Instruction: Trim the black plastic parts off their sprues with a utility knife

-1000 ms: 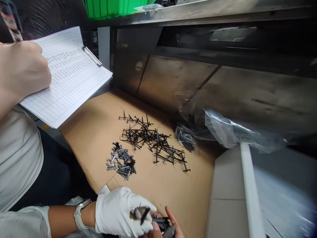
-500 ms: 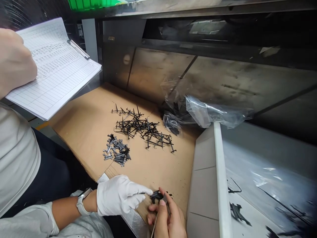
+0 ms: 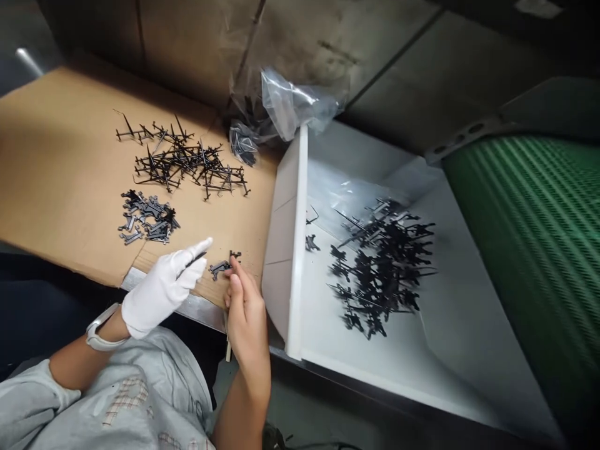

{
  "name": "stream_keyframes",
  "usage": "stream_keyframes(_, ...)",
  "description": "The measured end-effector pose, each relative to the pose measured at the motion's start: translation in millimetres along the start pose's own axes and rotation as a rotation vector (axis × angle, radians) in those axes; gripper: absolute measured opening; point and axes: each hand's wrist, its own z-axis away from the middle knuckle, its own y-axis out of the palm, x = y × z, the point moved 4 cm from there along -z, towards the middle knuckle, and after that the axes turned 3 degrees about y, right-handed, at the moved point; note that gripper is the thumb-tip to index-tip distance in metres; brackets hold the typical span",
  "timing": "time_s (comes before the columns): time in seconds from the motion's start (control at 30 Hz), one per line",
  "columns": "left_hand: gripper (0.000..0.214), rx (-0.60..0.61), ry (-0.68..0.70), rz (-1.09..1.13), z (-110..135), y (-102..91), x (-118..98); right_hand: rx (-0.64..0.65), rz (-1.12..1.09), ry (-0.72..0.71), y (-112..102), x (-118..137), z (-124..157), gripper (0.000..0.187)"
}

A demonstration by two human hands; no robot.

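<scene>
My left hand [image 3: 162, 290], in a white glove, is closed with a small dark plastic piece [image 3: 200, 256] pinched between its fingers. My bare right hand [image 3: 246, 306] is curled around a slim tool whose pale end [image 3: 228, 350] sticks out below the palm; its kind is hidden. Just beyond the right fingertips lie small black plastic parts [image 3: 219, 269] on the cardboard. Farther back on the left is a pile of short black clips [image 3: 150, 215], and behind it a tangle of thin black plastic stems [image 3: 182, 159].
Brown cardboard [image 3: 60, 175] covers the bench. To the right stands a white bin [image 3: 296, 250] with many assembled-looking black parts [image 3: 384, 269] in it. A clear plastic bag [image 3: 290, 103] hangs over the bin's back corner. Green ribbed material [image 3: 539, 250] is at far right.
The view has swung right and down, bringing the bin's contents into sight. The other person with the clipboard has left the view. My left hand has drawn slightly apart from my right.
</scene>
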Motion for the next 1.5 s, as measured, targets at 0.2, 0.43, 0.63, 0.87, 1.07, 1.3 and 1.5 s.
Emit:
stream_keyframes(0.2,0.047,-0.043,0.118,-0.079,4,-1.3,-7,0.142,-0.013,0.113,2,4,11,0.054)
stream_keyframes(0.43,0.045,0.143,-0.056,0.215,4,6.1,-6,0.058,-0.194,0.213,0,2,23,0.058)
stream_keyframes(0.63,0.037,0.0,-0.271,0.392,21,15.6,-10,-0.076,-0.53,0.2,-4,21,28,0.048)
stream_keyframes(0.87,0.029,0.11,-0.341,0.337,42,33.7,-5,-0.048,-0.632,0.158,10,42,12,0.044)
stream_keyframes(1.07,0.027,-0.064,-0.181,0.151,33,29.2,-7,0.052,-0.679,0.126,26,46,6,0.051)
stream_keyframes(1.3,0.032,-0.041,-0.059,0.002,26,14.8,-9,0.012,-0.665,-0.065,9,56,18,0.022)
stream_keyframes(1.5,0.017,0.312,-0.231,0.392,16,5.5,-13,0.168,-0.227,-0.034,2,55,25,0.012)
